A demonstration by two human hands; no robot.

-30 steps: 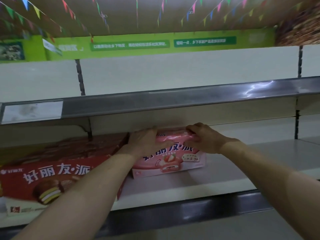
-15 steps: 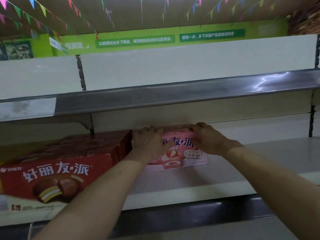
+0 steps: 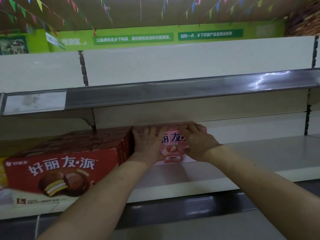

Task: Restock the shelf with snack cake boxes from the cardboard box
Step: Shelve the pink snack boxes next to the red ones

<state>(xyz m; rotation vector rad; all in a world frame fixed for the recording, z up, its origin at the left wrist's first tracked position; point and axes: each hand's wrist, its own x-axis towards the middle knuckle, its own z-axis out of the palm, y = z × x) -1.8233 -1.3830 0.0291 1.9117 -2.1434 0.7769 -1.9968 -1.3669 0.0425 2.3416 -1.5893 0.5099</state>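
Observation:
A pink snack cake box stands deep on the white shelf, close to the back panel. My left hand lies flat against its front left part with straight fingers. My right hand presses on its front right part, fingers stretched toward the top edge. To the left stands a row of red snack cake boxes, its side close to the pink box. The cardboard box is out of view.
An upper shelf with a grey price rail hangs just above the hands. To the right of the pink box lies bare shelf surface. A dark rail runs along the shelf's front edge.
Both hands have pushed the pink box back along the shelf, from near the front to the rear panel. The fingers went from curled over its top to flat on its front.

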